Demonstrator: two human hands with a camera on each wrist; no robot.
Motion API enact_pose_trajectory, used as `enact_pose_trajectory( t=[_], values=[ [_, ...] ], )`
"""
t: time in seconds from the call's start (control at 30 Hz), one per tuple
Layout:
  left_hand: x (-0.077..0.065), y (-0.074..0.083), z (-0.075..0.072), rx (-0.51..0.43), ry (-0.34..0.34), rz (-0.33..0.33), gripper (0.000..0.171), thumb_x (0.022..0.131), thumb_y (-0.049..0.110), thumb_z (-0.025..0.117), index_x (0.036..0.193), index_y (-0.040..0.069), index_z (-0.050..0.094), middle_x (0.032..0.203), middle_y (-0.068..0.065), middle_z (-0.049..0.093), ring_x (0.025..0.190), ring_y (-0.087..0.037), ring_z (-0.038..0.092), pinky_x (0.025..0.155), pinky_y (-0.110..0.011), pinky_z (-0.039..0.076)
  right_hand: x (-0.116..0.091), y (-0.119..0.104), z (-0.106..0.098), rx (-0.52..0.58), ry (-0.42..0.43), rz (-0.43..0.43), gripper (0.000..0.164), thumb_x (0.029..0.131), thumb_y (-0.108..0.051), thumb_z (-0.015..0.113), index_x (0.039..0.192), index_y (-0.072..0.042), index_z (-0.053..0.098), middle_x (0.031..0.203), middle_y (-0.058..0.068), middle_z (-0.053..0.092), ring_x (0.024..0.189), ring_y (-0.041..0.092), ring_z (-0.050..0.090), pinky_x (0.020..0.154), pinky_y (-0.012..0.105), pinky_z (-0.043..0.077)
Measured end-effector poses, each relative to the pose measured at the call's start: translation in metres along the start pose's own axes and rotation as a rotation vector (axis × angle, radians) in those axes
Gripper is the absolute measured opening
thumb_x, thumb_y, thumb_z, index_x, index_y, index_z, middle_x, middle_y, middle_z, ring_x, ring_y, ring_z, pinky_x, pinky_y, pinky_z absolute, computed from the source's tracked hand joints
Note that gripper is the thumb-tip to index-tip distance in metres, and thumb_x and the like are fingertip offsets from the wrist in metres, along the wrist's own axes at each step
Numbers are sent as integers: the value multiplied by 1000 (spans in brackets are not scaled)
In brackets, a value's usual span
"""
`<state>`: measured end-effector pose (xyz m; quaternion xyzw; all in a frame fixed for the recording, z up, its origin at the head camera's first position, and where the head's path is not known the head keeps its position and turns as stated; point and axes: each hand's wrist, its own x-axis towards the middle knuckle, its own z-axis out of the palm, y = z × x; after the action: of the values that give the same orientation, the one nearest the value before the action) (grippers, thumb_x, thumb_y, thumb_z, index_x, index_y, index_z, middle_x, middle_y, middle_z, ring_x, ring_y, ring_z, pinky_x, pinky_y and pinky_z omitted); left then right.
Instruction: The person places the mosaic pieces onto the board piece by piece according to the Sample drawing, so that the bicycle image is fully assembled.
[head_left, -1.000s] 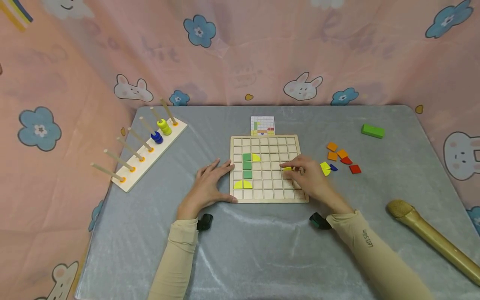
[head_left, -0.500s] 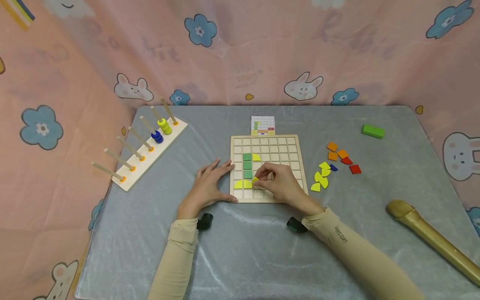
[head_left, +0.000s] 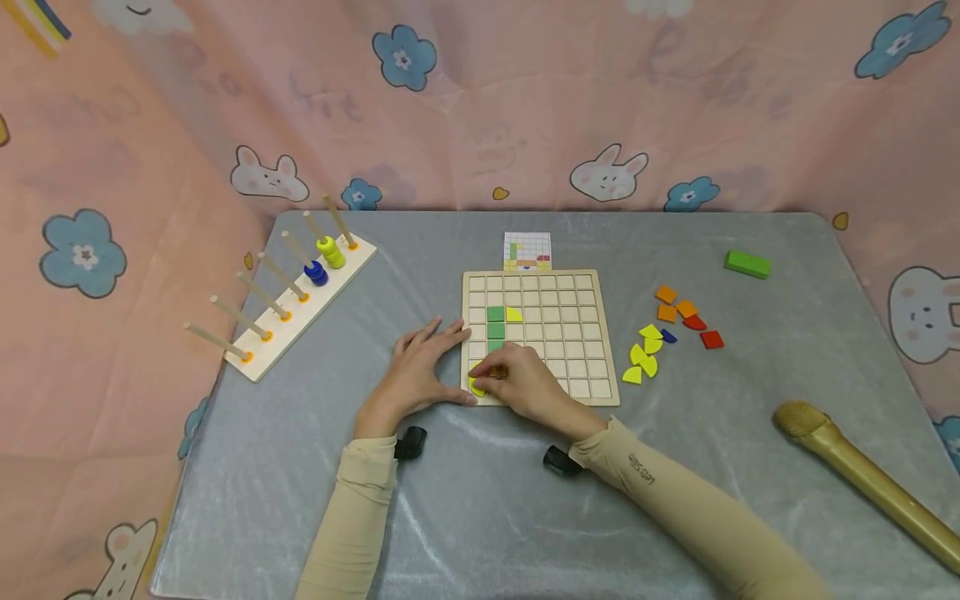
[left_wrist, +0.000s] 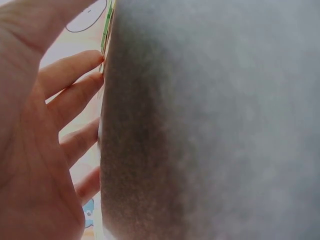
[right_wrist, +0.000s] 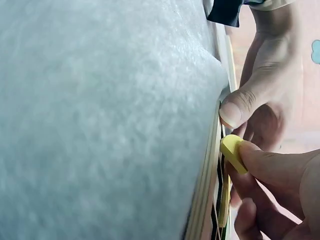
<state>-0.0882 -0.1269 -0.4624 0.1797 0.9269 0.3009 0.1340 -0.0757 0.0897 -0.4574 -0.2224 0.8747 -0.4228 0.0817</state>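
Observation:
A wooden grid board (head_left: 566, 329) lies on the grey cloth, with green square tiles (head_left: 496, 322) and a yellow quarter-round tile (head_left: 513, 314) in its cells. My left hand (head_left: 408, 375) rests at the board's left side, fingers spread, fingertips along the edge and thumb by the near left corner. Between thumb and fingertips my right hand (head_left: 525, 383) pinches another yellow quarter-round tile (right_wrist: 233, 152), tilted over the near left corner cells. Its fingers cover the cells where the lower yellow tiles lie in the head view. A printed pattern card (head_left: 527, 250) touches the board's far edge.
Loose yellow tiles (head_left: 644, 358), orange tiles (head_left: 667, 313), red tiles (head_left: 712, 340) and a blue tile (head_left: 668, 336) lie right of the board. Farther right are a green block (head_left: 747, 264) and a thick tan stick (head_left: 847, 467). A slanted peg stand (head_left: 257, 367) with rings stands left.
The right hand has carried a yellow tile leftward across the board, from its right side to the near left corner. The left hand has stayed in place.

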Motion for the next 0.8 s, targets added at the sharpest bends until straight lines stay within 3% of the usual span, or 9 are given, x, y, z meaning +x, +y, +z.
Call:
enact_pose_trajectory(
  t=[0.23,0.53,0.8],
  values=[
    [0,1,0,3,-3,0,109,69,47,99,162,19,48,173,5,36,166,-29,19,127,-59,18,0,2,2,-86,9,-21,6,90,-11,84,96,-12,87,96,-1,76,93,19,62,82,36,53],
    [0,2,0,0,-5,0,109,69,46,99,161,18,48,173,4,36,166,-30,19,127,-58,18,-1,2,3,-99,33,8,4,89,-10,86,92,-13,87,94,-1,73,86,16,55,74,28,46],
    [0,1,0,-6,-2,-6,109,69,45,100,161,18,49,172,4,37,166,-30,19,127,-58,18,-1,1,5,-151,39,57,5,87,-10,87,90,-13,86,95,1,71,87,17,54,74,30,47]
  ],
)
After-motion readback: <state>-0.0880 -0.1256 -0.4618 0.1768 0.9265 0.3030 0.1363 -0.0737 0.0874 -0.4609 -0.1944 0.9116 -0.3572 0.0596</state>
